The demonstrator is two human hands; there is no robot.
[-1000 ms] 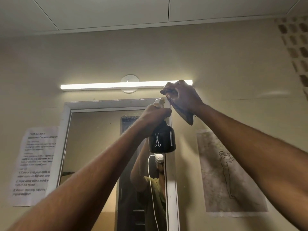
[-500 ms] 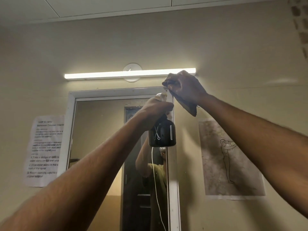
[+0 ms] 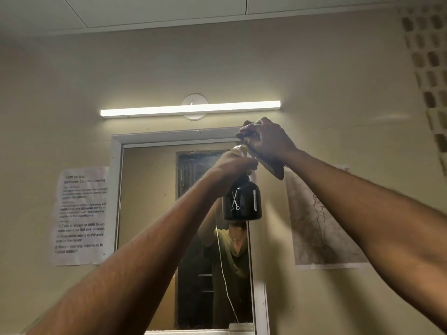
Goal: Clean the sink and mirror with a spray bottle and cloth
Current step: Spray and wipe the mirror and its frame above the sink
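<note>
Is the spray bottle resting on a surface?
No, the left hand holds the spray bottle up in front of the mirror.

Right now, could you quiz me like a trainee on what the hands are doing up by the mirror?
1. True or false: the left hand grips the black spray bottle.
2. Which corner of the mirror is the right hand at?
3. The cloth is: A) on the wall light B) in the right hand C) draped over the paper notice.

Key: 1 true; 2 top right; 3 B.
</note>
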